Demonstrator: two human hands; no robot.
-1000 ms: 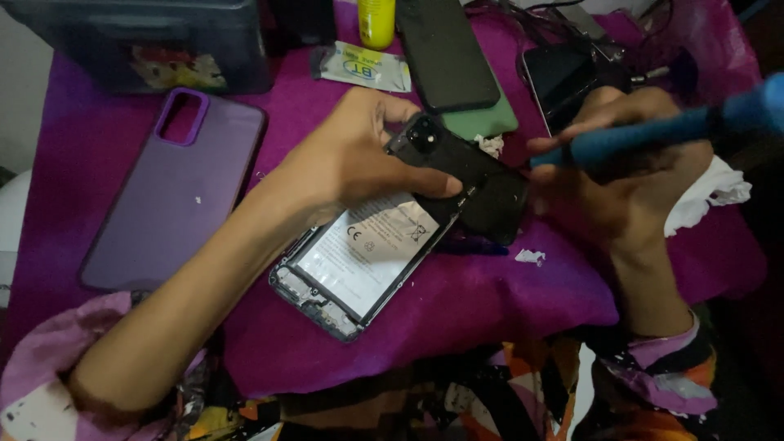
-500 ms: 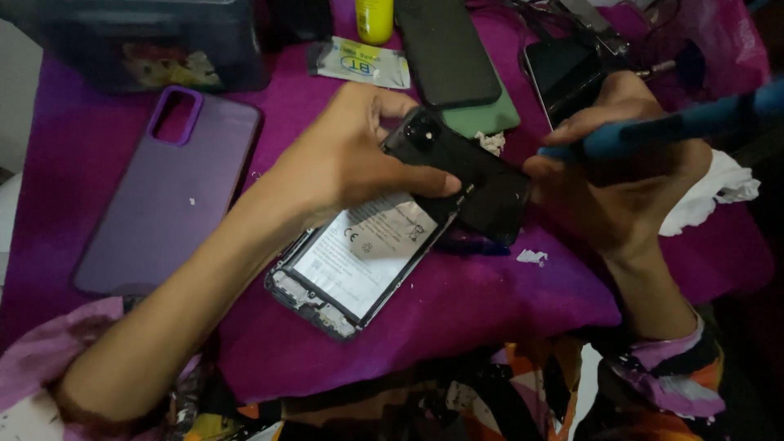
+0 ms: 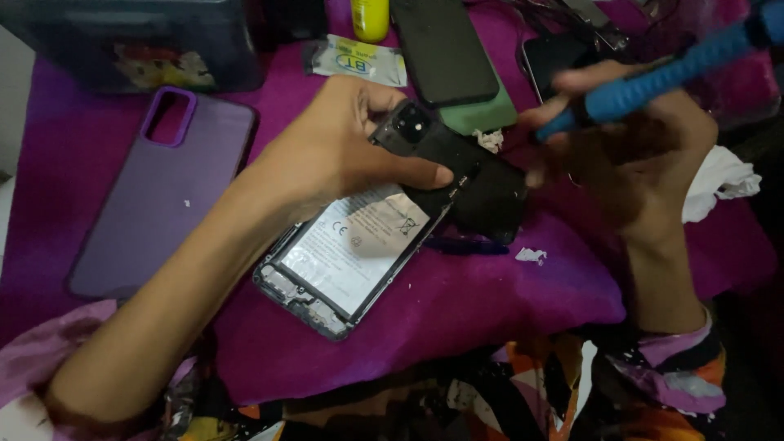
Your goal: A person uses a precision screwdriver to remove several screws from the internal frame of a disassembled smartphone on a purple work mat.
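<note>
Far left on the surface [image 3: 506, 302], which is covered in magenta cloth: a purple phone case [image 3: 163, 192] lies flat, camera cutout toward the top, with a dark box [image 3: 139, 41] behind it. Centre-left: an opened phone [image 3: 351, 253] lies at an angle, back removed, white-labelled battery showing, lower frame end pointing toward the near edge. Left hand [image 3: 335, 151] comes in across the case side, fingers curled, thumb pressed along a black back cover [image 3: 457, 175] that it pinches; the cover sits lifted over the phone's upper end, camera block by the fingertips. Behind that: a small white sachet [image 3: 355, 59], the base of a yellow bottle [image 3: 370, 16], and a dark phone [image 3: 445, 49] lying on a green case [image 3: 486, 114]. Below the cover: a blue pen-like item [image 3: 465, 245] and a white scrap [image 3: 531, 256] on the cloth. Right hand [image 3: 637, 155] is closed around a blue-handled tool [image 3: 661, 69], tip end aimed at the cover's right edge; the tip itself is hidden. Far right: crumpled white tissue [image 3: 719, 180], another dark phone [image 3: 555, 57] up top.
</note>
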